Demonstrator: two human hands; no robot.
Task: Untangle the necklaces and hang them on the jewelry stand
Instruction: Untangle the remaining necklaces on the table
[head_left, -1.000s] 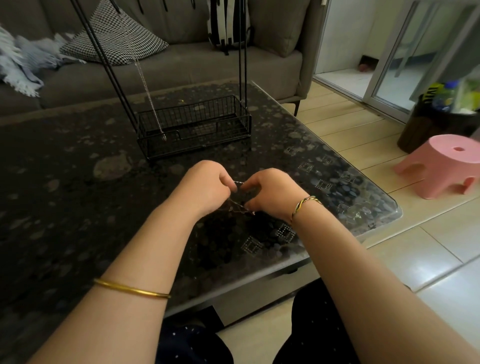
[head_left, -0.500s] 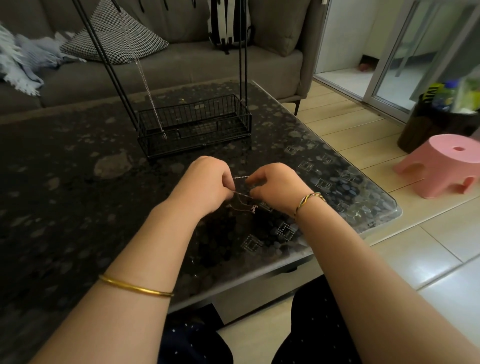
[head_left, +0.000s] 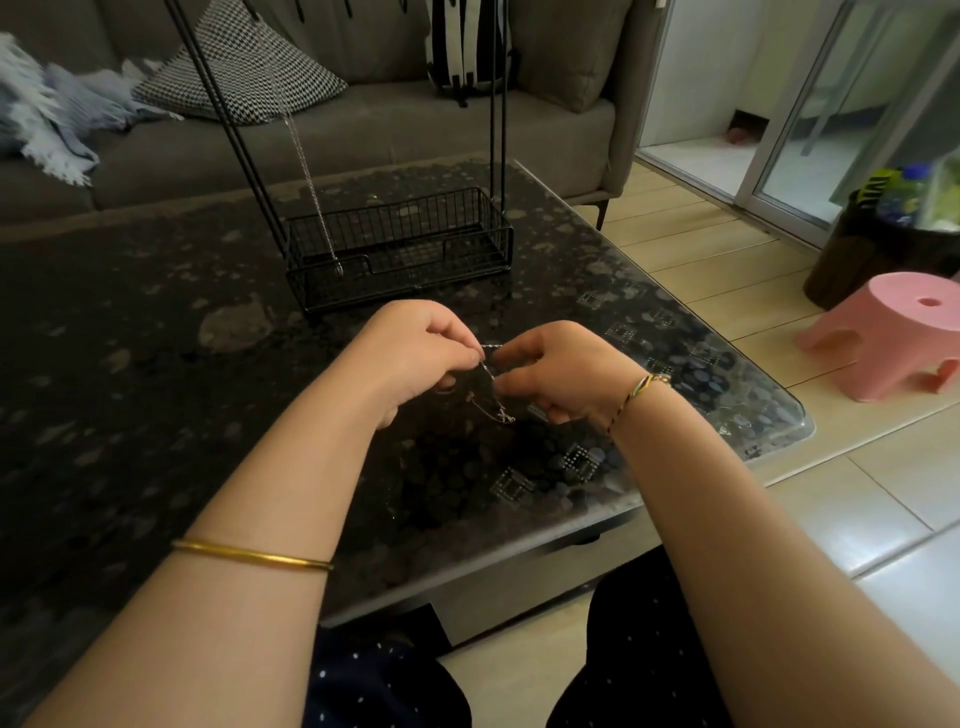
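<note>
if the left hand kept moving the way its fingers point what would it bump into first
The left hand points rightward, so it would likely meet the right hand first, just past the tangled necklaces both pinch; depth is unclear, but they look level.

The table across the middle has a glossy, glass-like top over dark speckled stone. The stand at upper centre is thin black wire, matt metal. The necklaces at mid-frame are fine shiny metal, one perhaps rose-toned. The sofa along the top is grey woven cloth. The stool at right is smooth pink plastic. The bangle at lower left is polished gold metal.
</note>
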